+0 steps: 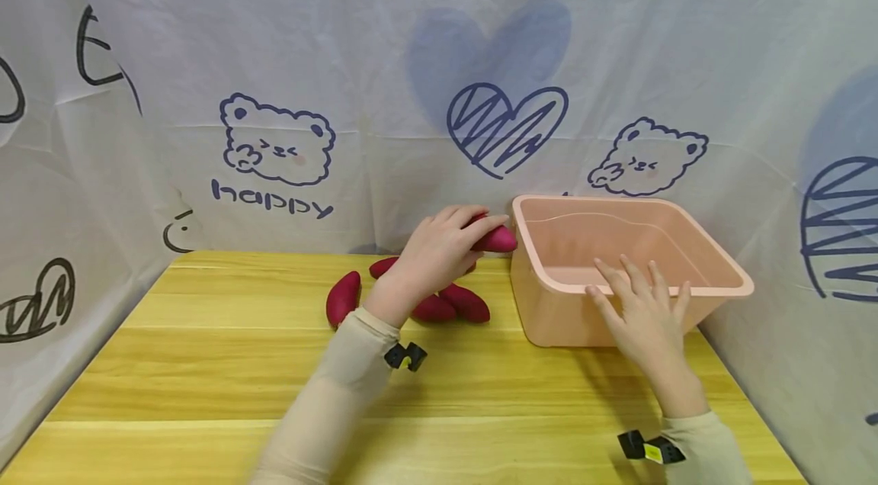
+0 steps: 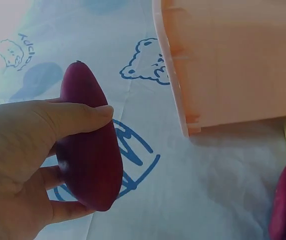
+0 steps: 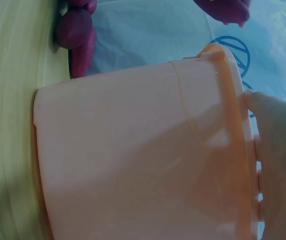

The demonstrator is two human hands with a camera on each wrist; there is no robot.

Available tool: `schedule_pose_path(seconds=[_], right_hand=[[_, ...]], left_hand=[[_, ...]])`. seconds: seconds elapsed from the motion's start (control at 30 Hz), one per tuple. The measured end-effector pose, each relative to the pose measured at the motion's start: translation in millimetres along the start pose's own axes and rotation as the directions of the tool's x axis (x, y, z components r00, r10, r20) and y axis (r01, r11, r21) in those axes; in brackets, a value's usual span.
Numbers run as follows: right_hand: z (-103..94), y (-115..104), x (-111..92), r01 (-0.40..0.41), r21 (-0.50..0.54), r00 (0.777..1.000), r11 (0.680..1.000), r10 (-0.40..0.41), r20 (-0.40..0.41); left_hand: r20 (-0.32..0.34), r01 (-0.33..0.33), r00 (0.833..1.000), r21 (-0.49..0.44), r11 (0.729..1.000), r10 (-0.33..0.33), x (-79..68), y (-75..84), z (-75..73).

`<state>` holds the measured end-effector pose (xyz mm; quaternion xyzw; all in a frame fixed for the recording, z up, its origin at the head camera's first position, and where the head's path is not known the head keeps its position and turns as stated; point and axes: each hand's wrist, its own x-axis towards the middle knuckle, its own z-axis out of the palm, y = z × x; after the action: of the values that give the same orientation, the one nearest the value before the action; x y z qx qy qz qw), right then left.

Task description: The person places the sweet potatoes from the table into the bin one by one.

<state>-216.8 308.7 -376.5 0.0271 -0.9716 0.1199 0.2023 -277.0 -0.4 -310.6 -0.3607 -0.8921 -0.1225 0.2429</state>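
Note:
My left hand (image 1: 437, 255) grips a dark red-purple sweet potato (image 1: 501, 239), raised above the table just left of the pink plastic bin (image 1: 559, 321). In the left wrist view the thumb lies across this sweet potato (image 2: 90, 162) and the other fingers support it from behind. My right hand (image 1: 645, 321) is at the bin's front rim, its fingers spread and reaching over the edge. Beneath and around the left forearm lie several more sweet potatoes (image 1: 468, 303) on the table, partly hidden by the hand and wrist.
The wooden table (image 1: 206, 363) has a yellow grain. A white cloth (image 1: 384, 27) printed with hearts and bears hangs behind it and at both sides. The bin stands at the table's right side, close to the back cloth.

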Motion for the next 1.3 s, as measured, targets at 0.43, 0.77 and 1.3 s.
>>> schedule_pose_path(seconds=[0.43,0.77,1.3], right_hand=[[-1.6,0,-1,-0.008,0.001,1.0,1.0,0.008,0.016],[-0.6,0,-1,-0.006,-0.003,1.0,1.0,0.006,0.017],[-0.4,1,0,-0.002,-0.015,1.0,1.0,0.002,0.005]], left_hand=[[-0.158,-0.061,0.986,-0.059,0.996,0.051,28.3,11.5,7.5],[-0.209,-0.089,0.975,-0.069,0.994,0.073,47.0,20.6,16.7],[-0.29,-0.116,0.954,-0.123,0.986,0.076,75.6,34.7,45.6]])
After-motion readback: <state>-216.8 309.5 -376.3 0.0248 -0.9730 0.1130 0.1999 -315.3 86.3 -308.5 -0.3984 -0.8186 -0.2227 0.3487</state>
